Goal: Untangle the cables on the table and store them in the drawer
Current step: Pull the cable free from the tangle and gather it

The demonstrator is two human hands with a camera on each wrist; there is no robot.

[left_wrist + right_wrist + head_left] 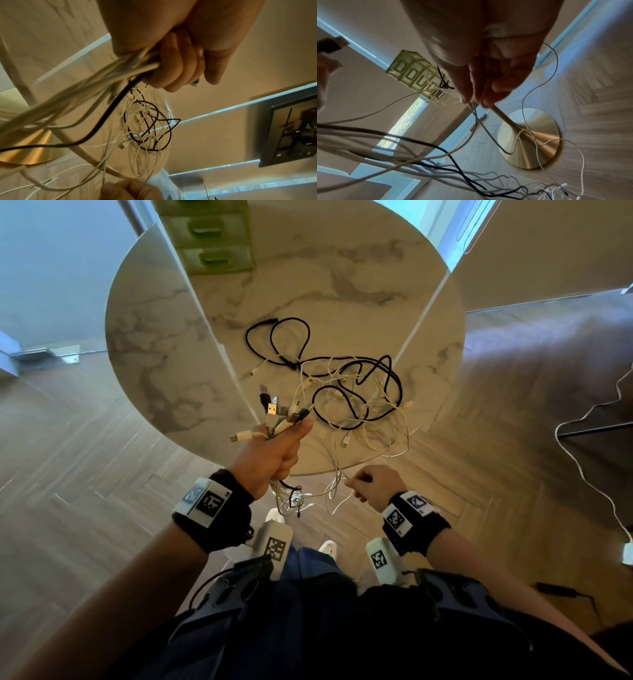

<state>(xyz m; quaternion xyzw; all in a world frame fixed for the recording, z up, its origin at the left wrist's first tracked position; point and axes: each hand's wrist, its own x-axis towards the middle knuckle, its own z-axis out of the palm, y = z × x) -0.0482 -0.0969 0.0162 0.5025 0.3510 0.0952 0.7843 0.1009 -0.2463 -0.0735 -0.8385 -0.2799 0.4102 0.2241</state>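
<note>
A tangle of black and white cables (pixel 346 392) lies on the round marble table (pixel 164 344), spilling over its near edge. My left hand (pixel 274 453) grips a bundle of cable ends (pixel 274 412), the USB plugs fanned out above the fist; in the left wrist view the fingers (pixel 173 65) wrap round the bundle (pixel 106 83). My right hand (pixel 373 484), just below the table's near edge, pinches a thin white cable (pixel 337 486); the right wrist view shows its fingertips (pixel 486 97) closed on that cable (pixel 479 121). A green drawer unit (pixel 209 237) stands at the table's far side, drawers closed.
The table's brass base (pixel 536 138) stands on a wooden herringbone floor (pixel 85 474). Loose cable loops hang below my left hand (pixel 291 501). A white cord (pixel 589 467) runs across the floor at the right. Glass walls stand behind the table.
</note>
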